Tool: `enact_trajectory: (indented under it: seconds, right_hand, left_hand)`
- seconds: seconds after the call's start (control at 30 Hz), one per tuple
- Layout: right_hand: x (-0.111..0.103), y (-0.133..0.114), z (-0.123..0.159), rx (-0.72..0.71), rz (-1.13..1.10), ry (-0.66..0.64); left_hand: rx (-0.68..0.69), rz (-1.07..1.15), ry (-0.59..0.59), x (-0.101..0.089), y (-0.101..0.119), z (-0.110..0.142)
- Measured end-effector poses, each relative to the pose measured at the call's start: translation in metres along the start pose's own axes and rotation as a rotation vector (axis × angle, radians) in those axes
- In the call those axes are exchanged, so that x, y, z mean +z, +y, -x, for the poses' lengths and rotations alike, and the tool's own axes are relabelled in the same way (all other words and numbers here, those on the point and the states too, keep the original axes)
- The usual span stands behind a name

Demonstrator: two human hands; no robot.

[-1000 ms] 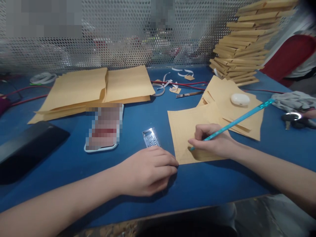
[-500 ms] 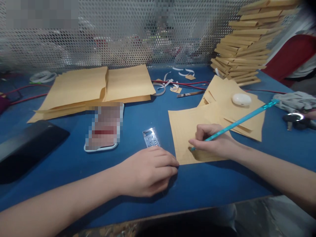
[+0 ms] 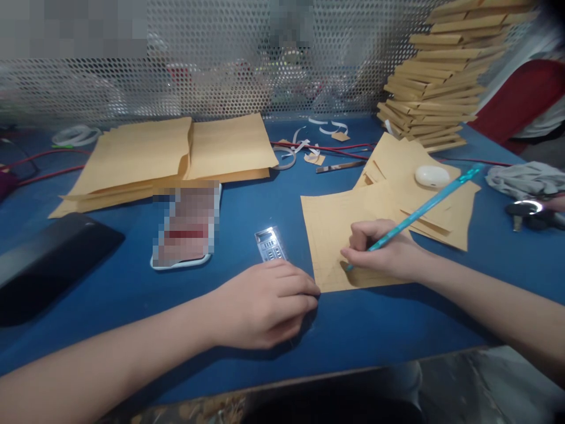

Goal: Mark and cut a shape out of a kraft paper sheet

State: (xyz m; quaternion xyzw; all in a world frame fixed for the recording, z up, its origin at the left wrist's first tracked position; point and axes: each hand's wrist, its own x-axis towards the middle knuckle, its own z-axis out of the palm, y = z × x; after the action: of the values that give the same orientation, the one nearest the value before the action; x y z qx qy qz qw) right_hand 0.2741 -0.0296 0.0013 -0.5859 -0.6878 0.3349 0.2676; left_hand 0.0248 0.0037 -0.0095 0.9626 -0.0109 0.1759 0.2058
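Observation:
My right hand [image 3: 384,250] is closed around a long turquoise pencil [image 3: 428,207], its lower end at the sheet of tan paper [image 3: 329,235] under the hand. Shiny patterning shows toward the pencil's upper end. My left hand [image 3: 269,303] rests on the blue table with fingers curled together, its fingertips at the paper's lower left corner. What lies under its palm is hidden. Just beyond the left knuckles, a small silvery plate with cut-out slots [image 3: 270,242] sticks out, its lower part covered by the hand.
Folded tan sheets [image 3: 141,153] lie at the back left, before a perforated metal screen [image 3: 212,70]. A phone [image 3: 188,229] and a dark case [image 3: 53,265] are at left. A tall stack of folded tan paper [image 3: 432,88], a white earbud case [image 3: 431,176] and keys [image 3: 523,211] are at right.
My right hand and the pencil's tip have shifted slightly right on the paper, and the pencil's upper end has tilted left and up. My left hand stays in place.

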Motion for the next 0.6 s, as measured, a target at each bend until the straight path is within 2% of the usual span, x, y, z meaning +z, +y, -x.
enact_trajectory:
  seconds: [0.5,0.6]
  right_hand:
    - [-0.0012,-0.0029,0.0005,0.027,-0.020,-0.006]
    - [-0.0009,-0.0012,-0.0001,0.028,-0.095,0.028]
  left_hand:
    - [-0.003,-0.002,-0.006,0.0001,0.0000,0.0000]
    - [-0.005,-0.008,-0.005,0.0000,0.0003,0.0000]
